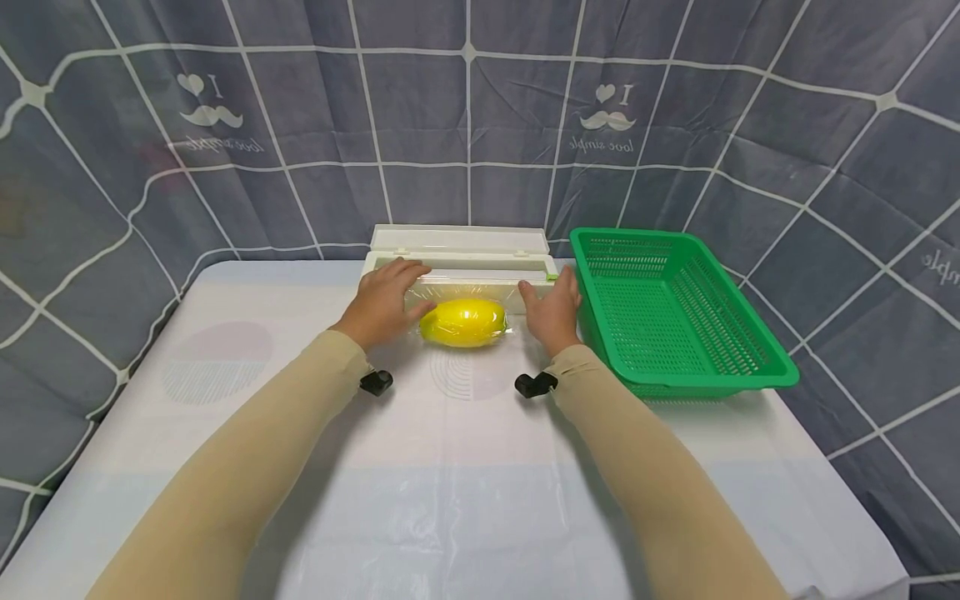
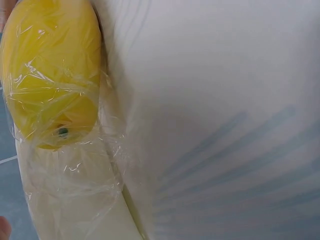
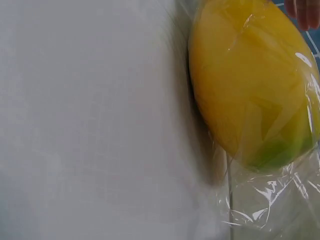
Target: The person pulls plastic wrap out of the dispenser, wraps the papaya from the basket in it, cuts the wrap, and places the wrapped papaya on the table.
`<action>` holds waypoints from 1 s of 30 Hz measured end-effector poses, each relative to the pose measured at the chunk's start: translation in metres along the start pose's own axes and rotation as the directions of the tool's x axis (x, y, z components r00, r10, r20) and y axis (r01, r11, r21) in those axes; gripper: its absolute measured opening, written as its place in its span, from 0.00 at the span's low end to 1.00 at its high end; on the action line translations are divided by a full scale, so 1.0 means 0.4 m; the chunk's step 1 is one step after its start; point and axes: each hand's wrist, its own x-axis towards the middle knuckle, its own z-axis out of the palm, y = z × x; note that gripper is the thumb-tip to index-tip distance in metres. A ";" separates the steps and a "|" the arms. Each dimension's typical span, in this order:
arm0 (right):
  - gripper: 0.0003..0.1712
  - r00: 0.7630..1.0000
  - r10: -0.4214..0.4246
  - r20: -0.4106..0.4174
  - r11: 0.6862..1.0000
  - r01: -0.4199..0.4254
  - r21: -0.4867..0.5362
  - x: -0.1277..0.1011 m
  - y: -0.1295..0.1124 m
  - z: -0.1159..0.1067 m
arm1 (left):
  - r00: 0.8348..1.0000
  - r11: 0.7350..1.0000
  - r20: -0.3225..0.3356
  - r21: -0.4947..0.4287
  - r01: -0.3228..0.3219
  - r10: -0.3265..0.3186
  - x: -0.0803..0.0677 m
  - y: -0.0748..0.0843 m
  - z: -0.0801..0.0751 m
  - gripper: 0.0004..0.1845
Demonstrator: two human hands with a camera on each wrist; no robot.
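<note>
Head view. One yellow mango (image 1: 463, 322), smooth and oval, lies on the table (image 1: 225, 467) directly in front of one white plastic wrap dispenser (image 1: 459, 260). The mango's long axis runs left to right, parallel to the dispenser's front edge. A sheet of clear cling film (image 1: 461, 293) stretches from the dispenser over the mango; it is glossy and faintly wrinkled. The dispenser is a long rectangular box with its lid standing open at the back. The left hand (image 1: 384, 302) lies flat at the mango's left end, fingers spread and pressing on the film and the dispenser's front edge. The right hand (image 1: 552, 310) lies flat at the mango's right end, fingers extended toward the dispenser. Neither hand grips anything. One green plastic basket (image 1: 750, 350), rectangular with perforated walls, stands to the right of the dispenser, just beside the right hand. A white cloth covers the table.

Left wrist view. The mango (image 2: 52, 70) is seen end-on, covered by creased film (image 2: 75, 185) that gathers below it. No hand state can be read here.

Right wrist view. The mango (image 3: 250, 85) shows yellow skin with a green patch at one end, under crinkled film (image 3: 270, 200). One fingertip appears at the top edge.
</note>
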 end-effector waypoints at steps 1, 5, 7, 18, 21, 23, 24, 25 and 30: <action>0.54 1.000 0.014 -0.006 1.000 -0.014 0.002 0.004 0.002 0.002 | 1.000 1.000 0.002 -0.002 0.001 -0.001 0.000 0.000 0.000 0.35; 0.52 0.998 0.051 -0.037 0.998 -0.050 0.025 0.017 0.013 0.010 | 1.000 1.000 0.010 -0.005 0.002 -0.002 0.004 0.002 0.000 0.35; 0.51 0.997 0.058 -0.059 0.997 -0.055 0.051 0.025 0.020 0.015 | 1.000 1.000 0.015 -0.010 -0.002 0.002 0.007 0.004 0.000 0.35; 0.46 0.994 0.088 -0.064 0.983 -0.077 0.167 0.048 0.046 0.019 | 0.998 1.000 0.050 -0.003 -0.026 0.026 0.066 0.054 0.001 0.34; 0.46 0.993 0.102 -0.065 0.976 -0.087 0.199 0.048 0.050 0.017 | 0.996 0.999 0.078 -0.013 -0.033 0.034 0.096 0.089 0.002 0.34; 0.47 0.992 0.110 -0.069 0.972 -0.093 0.215 0.049 0.053 0.020 | 0.994 0.999 0.101 -0.011 -0.046 0.047 0.119 0.117 0.008 0.34; 0.47 0.991 0.113 -0.069 0.971 -0.095 0.222 0.049 0.055 0.021 | 0.992 0.998 0.112 -0.014 -0.056 0.057 0.131 0.132 0.012 0.33; 0.46 0.991 0.111 -0.071 0.969 -0.092 0.229 0.049 0.057 0.023 | 0.990 0.998 0.123 -0.014 -0.064 0.066 0.143 0.148 0.016 0.33; 0.41 0.993 0.065 -0.098 0.967 -0.039 0.251 0.055 0.065 0.038 | 0.981 0.993 0.158 -0.037 -0.111 0.116 0.205 0.209 0.048 0.27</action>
